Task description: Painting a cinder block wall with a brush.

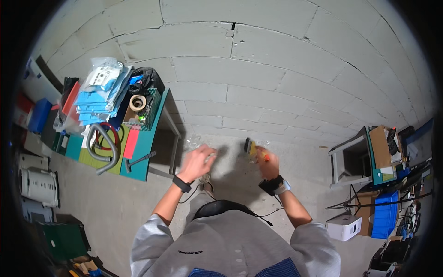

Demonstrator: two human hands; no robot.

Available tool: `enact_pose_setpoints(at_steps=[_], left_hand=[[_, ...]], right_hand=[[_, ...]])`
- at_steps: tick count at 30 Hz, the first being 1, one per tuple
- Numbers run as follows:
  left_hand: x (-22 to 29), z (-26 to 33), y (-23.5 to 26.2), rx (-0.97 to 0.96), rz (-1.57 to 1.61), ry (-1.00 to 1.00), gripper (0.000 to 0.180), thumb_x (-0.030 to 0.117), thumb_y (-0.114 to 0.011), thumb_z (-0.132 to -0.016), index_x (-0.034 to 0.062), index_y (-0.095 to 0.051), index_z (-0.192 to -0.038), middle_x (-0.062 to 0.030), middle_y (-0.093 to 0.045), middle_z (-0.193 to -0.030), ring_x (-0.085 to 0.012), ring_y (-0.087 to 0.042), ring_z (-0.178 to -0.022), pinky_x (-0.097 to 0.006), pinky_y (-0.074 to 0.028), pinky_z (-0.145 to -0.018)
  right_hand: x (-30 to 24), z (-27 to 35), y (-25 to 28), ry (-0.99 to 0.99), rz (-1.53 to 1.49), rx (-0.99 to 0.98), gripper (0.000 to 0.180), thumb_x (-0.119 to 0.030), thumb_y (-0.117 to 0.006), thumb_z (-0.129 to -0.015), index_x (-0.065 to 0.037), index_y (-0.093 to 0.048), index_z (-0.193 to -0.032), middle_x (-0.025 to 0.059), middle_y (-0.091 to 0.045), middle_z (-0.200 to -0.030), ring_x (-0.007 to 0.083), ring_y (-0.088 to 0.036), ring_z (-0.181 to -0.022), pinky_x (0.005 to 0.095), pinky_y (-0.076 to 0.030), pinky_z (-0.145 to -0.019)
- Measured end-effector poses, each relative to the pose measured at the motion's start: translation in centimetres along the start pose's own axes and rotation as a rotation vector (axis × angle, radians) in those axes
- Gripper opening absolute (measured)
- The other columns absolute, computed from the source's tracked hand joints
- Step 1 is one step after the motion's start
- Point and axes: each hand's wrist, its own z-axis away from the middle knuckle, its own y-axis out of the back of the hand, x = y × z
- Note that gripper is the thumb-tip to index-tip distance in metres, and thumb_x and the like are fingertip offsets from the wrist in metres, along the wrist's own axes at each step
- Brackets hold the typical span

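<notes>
My right hand (269,167) is closed around a yellow hand tool (252,148) with a black end and a bit of orange-red. Its exact kind is hard to make out, as the fingers cover part of it. Across from it, my left hand (196,164) hovers over the concrete floor with fingers bent and thumb apart. Nothing shows between them, and the hand is slightly blurred. Both wrists wear black bands. The hands are apart from each other, in front of the block wall.
At left, a table (140,171) carries stacked blue packets (99,104), a tape roll (137,103), a grey hose (110,161) and a hammer (140,159). At right stand another table (344,152), a blue bin (385,214), a white box (342,227) and thin black stand legs.
</notes>
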Motion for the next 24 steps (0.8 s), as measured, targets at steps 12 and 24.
enact_pose_setpoints(at_steps=[12,24], left_hand=[[-21.2,-10.2,0.4,0.155,0.175,0.386,0.012,0.006,-0.067,-0.085,0.0058,-0.071,-0.096,-0.0109,-0.063,-0.097,-0.0285,-0.064,-0.080,-0.037,-0.051,-0.071],[-25.5,-21.6,0.4,0.038,0.192,0.282,0.013,0.008,-0.064,-0.087,0.0054,-0.070,-0.099,-0.0123,-0.063,-0.102,-0.0360,-0.063,-0.093,-0.041,-0.050,-0.078]], right_hand=[[-7.7,-26.8,-5.8,0.395,0.028,0.445,0.030,-0.007,-0.064,-0.092,-0.003,-0.064,-0.122,0.0148,-0.067,-0.089,0.0279,-0.065,-0.073,0.0337,-0.052,-0.066],[-4.4,-31.5,-4.1,0.259,0.162,0.632,0.034,-0.005,-0.068,-0.088,-0.002,-0.066,-0.122,0.0170,-0.069,-0.092,0.0311,-0.068,-0.079,0.0357,-0.053,-0.070]])
